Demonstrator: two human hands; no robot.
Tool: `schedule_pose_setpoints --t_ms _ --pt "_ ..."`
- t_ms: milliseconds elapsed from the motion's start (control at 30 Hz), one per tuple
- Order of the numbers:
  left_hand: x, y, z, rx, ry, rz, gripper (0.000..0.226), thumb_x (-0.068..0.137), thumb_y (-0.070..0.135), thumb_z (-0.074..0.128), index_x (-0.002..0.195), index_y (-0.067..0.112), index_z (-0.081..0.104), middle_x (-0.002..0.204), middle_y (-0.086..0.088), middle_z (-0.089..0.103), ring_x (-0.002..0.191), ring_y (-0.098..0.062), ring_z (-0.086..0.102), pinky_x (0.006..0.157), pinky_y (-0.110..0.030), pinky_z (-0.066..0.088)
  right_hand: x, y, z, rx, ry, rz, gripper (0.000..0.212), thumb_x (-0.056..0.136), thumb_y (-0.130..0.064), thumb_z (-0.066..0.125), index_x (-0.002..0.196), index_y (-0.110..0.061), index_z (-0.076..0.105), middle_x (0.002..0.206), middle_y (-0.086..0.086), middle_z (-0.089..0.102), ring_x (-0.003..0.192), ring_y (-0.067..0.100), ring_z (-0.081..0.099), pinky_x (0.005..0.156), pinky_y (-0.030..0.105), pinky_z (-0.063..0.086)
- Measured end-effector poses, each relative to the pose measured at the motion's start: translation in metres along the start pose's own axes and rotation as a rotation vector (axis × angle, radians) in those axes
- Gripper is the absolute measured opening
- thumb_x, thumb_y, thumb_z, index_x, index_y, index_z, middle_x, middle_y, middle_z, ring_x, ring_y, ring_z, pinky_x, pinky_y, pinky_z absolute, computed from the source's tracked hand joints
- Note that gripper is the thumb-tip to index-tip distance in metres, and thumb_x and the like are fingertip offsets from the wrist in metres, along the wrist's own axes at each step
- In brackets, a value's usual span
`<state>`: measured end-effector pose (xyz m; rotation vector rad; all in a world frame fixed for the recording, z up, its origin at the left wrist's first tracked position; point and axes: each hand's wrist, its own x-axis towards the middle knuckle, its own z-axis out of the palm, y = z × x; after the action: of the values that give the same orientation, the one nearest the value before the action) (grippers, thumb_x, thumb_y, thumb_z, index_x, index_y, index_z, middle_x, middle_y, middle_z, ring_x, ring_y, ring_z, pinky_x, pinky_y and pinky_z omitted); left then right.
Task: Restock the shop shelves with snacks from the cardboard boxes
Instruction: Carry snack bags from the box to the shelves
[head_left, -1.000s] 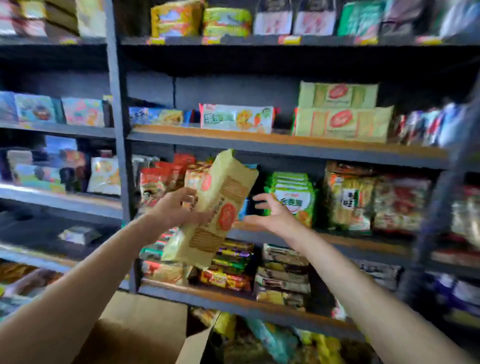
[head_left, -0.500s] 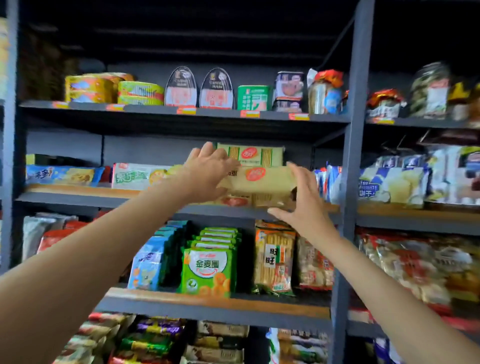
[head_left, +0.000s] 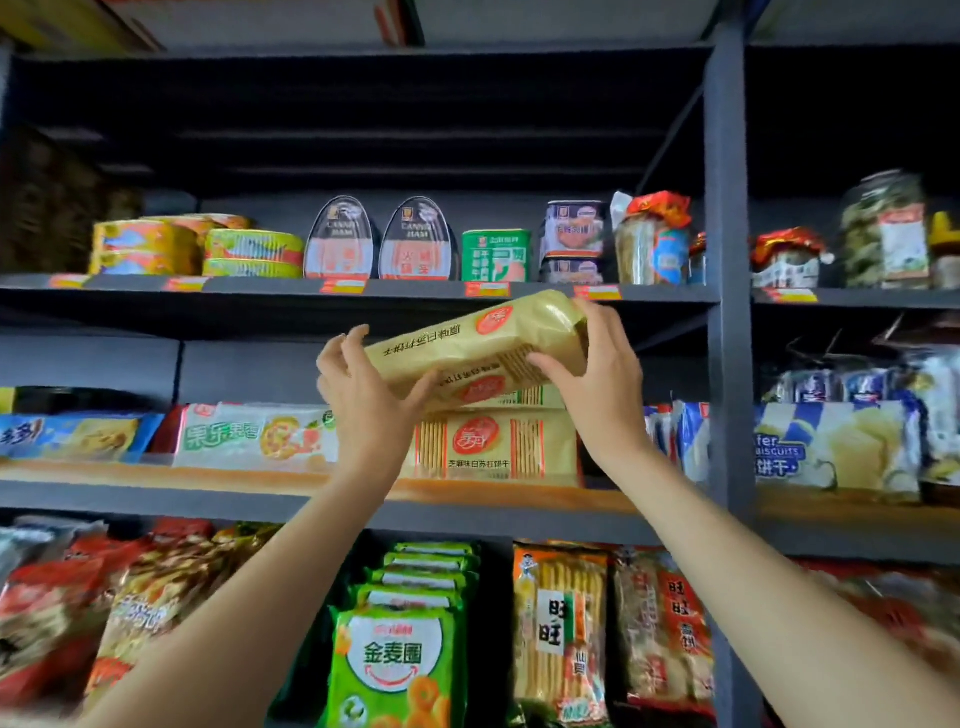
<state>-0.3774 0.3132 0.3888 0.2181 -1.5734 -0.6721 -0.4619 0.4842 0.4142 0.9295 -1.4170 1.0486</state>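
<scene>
Tan crinkly plastic cracker packet now lifted, tilted above matching shelf stack; left hand, right hand gripping ends; placement pending.

"金麦圈" on green bag; "旺旺" on orange pack; "biscuits" on blue pack

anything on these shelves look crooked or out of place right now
Only the yellow cracker pack, tilted with its right end up; both hands, left hand and right hand, hold it above the matching stack. The shelved goods look orderly.
</scene>
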Motion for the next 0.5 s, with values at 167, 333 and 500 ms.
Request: schedule_pose_setpoints --t_ms 167,333,500 --pt "0.032 -0.047 0.019 -0.179 0.006 -0.074 0.073 0.078 0.030 0.074 0.134 0.006 0.033 0.135 -0.013 0.032 0.125 -0.025 0.036 0.099 -0.030 0.032 -0.003 0.027 0.030 -0.002 0.061 0.107 0.053 0.079 -0.027 0.074 0.122 -0.009 0.049 0.115 0.001 0.052 0.096 0.000 0.044 0.080 0.016 0.036" --pt "0.072 -0.080 0.060 -0.202 -0.253 -0.218 0.051 0.084 0.043 0.063 0.118 0.009 0.047 0.109 -0.004 0.057 0.101 -0.027 0.059 0.085 -0.042 0.049 0.008 0.059 0.053 -0.099 -0.073 0.277 0.050 0.078 -0.031 0.074 0.117 -0.012 0.048 0.106 -0.007 0.049 0.097 0.005 0.043 0.080 0.019 0.034" --pt "0.103 -0.098 0.092 -0.084 -0.368 -0.186 0.033 0.088 0.024 0.060 0.117 0.008 0.058 0.116 -0.009 0.062 0.106 -0.029 0.057 0.090 -0.041 0.047 0.030 0.097 0.067 -0.160 -0.269 0.606 0.048 0.080 -0.033 0.072 0.113 -0.012 0.046 0.106 0.005 0.059 0.102 0.023 0.058 0.086 0.040 0.051"
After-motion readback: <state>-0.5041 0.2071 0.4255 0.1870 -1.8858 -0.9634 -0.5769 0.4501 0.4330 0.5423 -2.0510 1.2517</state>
